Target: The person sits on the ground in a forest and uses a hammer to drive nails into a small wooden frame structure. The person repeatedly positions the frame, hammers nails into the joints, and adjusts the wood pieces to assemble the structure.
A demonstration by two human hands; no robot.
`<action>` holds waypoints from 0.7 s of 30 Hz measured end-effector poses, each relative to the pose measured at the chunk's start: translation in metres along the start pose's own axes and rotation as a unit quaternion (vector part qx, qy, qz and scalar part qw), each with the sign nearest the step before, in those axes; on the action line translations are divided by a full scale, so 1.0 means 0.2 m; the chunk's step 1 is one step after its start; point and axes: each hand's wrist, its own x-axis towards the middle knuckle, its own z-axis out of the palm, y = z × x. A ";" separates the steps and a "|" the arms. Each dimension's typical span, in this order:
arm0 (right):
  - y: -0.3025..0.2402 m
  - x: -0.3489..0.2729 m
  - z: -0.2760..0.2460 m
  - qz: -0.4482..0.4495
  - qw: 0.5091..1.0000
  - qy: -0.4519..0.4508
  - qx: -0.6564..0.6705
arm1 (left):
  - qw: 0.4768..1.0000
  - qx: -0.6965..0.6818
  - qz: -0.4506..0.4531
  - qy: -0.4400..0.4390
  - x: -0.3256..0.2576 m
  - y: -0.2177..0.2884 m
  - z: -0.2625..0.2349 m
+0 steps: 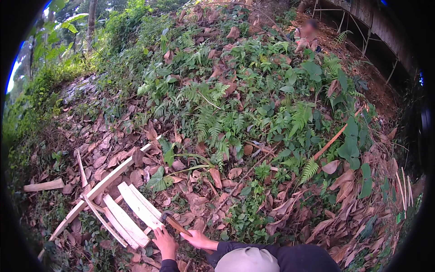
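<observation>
Far left of both hands, well apart: short pale wood offcut (44, 185) lying flat on leaf litter. Nearer, up and left of the left hand: long pale strip (102, 184) running diagonally across the ground, thinner slat (81, 169) leaning against its upper side. Just left of and above the left hand: stack of split pale wood planks (131, 213), fanned side by side, lower ends close to the fingers. Left hand (165, 243) resting low by the plank ends, fingers bent; grip not resolvable, contact with the planks uncertain. Between the hands: hooked blade tool (174, 222), dark curved tip next to the nearest plank, brown handle slanting down to the right. Right hand (198, 239) closed around the handle end. Dark sleeve (281, 257) and pale cap (247, 260) at the lower edge. Right of and beyond the hands: dry brown leaves, ferns (235, 118), a reddish stick (333, 139). Far upslope, blurred seated person (308, 36).
</observation>
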 end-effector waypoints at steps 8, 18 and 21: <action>0.00 0.01 0.00 -0.006 0.999 0.007 -0.038 | 0.999 -0.002 -0.005 0.033 0.07 -0.03 0.13; 0.06 0.00 0.00 -0.033 0.999 0.016 -0.028 | 0.999 0.009 0.006 -0.040 0.00 0.00 0.00; 0.02 -0.01 0.00 -0.025 0.999 0.013 -0.024 | 0.999 0.009 0.002 -0.038 0.00 0.00 0.00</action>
